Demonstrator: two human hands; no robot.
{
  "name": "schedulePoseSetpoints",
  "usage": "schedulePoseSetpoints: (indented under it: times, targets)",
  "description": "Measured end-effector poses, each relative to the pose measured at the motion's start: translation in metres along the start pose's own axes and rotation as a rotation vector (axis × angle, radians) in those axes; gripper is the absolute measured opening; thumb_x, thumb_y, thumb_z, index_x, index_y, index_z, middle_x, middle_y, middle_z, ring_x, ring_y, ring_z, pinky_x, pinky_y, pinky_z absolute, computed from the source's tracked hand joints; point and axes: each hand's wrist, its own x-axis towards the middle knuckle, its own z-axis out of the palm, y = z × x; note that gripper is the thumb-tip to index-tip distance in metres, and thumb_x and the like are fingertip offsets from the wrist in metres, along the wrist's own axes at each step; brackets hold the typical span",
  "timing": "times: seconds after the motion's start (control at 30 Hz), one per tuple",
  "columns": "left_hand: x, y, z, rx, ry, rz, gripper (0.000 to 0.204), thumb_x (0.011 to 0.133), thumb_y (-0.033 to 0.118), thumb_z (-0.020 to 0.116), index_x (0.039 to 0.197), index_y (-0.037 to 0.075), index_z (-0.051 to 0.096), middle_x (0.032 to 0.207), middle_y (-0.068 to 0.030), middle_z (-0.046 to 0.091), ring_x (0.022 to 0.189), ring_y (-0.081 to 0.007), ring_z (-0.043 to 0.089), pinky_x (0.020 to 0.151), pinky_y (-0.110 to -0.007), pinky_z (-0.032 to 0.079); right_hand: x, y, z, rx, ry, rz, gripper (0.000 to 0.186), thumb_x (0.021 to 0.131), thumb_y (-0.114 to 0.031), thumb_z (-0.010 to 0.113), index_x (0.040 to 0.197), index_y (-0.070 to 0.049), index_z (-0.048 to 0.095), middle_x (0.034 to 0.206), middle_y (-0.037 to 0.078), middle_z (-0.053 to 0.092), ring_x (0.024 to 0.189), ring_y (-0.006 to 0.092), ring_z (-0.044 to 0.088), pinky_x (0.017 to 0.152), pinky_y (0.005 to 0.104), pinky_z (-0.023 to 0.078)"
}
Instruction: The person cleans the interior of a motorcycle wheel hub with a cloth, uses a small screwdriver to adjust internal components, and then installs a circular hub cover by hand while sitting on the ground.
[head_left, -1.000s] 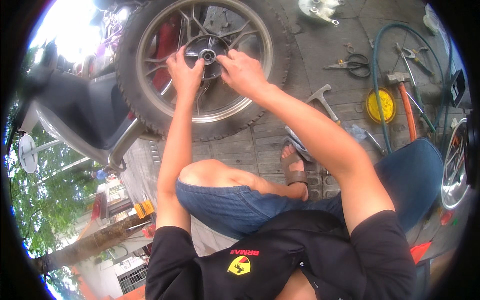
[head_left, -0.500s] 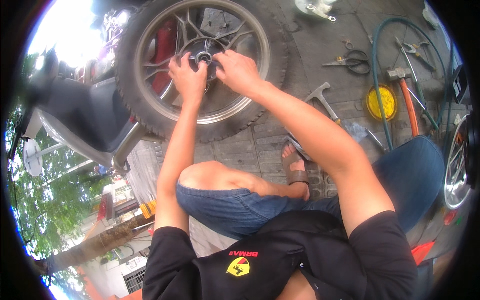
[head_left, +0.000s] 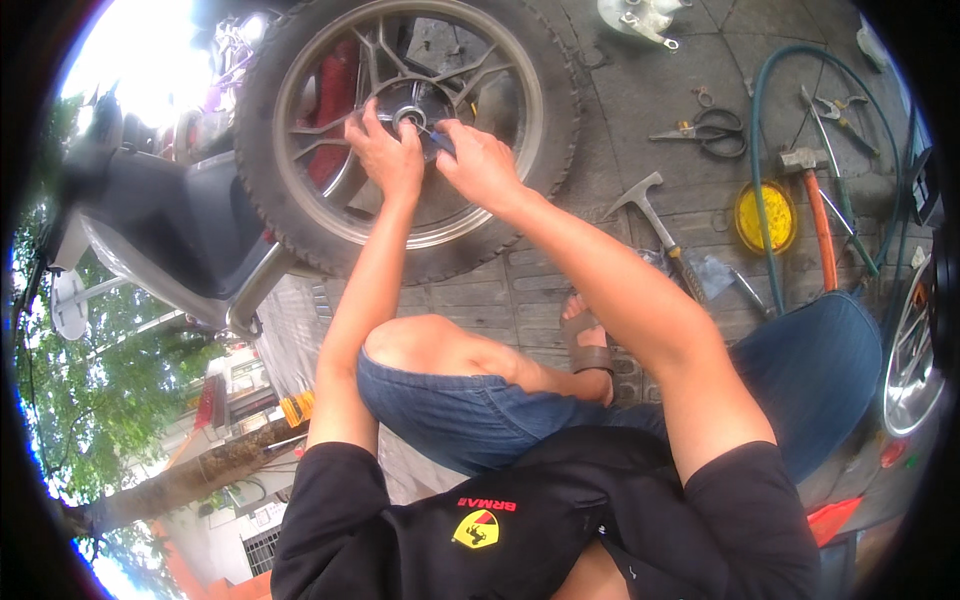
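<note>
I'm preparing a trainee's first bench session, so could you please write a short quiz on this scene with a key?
1. Multiple choice: what does the right hand hold?
A. pliers
B. a blue-handled tool
C. an orange-handled hammer
2. True or false: the scissors lie with their blades pointing toward the tyre.
3. Fill the gap: the ____ crosses the round yellow dish on the paving.

Key:
1. B
2. True
3. green hose
</note>
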Motion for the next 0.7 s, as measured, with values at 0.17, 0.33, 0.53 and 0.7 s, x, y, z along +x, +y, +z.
schedulePoseSetpoints:
  times: [0.17, 0.33, 0.53, 0.7]
  targets:
    - [-0.003, -0.003, 0.001, 0.030, -0.022, -0.021, 0.039, 0.080, 0.020, 0.064, 0.117, 0.010, 0.060, 0.135, -0.0266, 0.036, 0.125, -0.0451, 0.040, 0.103, -0.050, 0.038, -0.008, -0.001, 0.003, -0.028, 0.030, -0.050, 0.038, 0.082, -0.019, 0.062, 0.117, -0.005, 0.059, 0.109, 0.017, 0.066, 0.099, 0.0348, 0.064, 0.085, 0.0435, 0.051]
    - [-0.001, -0.008, -0.001, -0.051, -0.035, -0.033, 0.029, 0.079, 0.019, 0.064, 0.106, 0.010, 0.065, 0.137, -0.0285, 0.035, 0.128, -0.0465, 0.037, 0.107, -0.050, 0.033, -0.007, -0.004, -0.002, -0.118, 0.067, -0.136, 0.041, 0.082, -0.019, 0.061, 0.119, -0.003, 0.059, 0.107, 0.017, 0.067, 0.096, 0.0347, 0.065, 0.084, 0.0437, 0.051]
    - [0.004, -0.001, 0.004, -0.068, 0.027, -0.056, 0.029, 0.075, 0.018, 0.066, 0.102, 0.009, 0.065, 0.136, -0.0280, 0.038, 0.124, -0.0462, 0.042, 0.103, -0.051, 0.037, -0.007, -0.004, -0.019, -0.306, 0.123, -0.352, 0.034, 0.079, -0.016, 0.063, 0.112, -0.005, 0.061, 0.084, 0.015, 0.065, 0.078, 0.0342, 0.066, 0.067, 0.0464, 0.052]
    - [-0.004, -0.010, 0.000, -0.027, 0.021, -0.054, 0.031, 0.076, 0.018, 0.066, 0.105, 0.009, 0.065, 0.136, -0.0267, 0.037, 0.125, -0.0450, 0.041, 0.104, -0.050, 0.036, 0.000, -0.021, -0.024, -0.463, 0.007, -0.411, 0.021, 0.077, -0.012, 0.063, 0.096, -0.003, 0.061, 0.078, 0.016, 0.065, 0.075, 0.0347, 0.066, 0.066, 0.0463, 0.052]
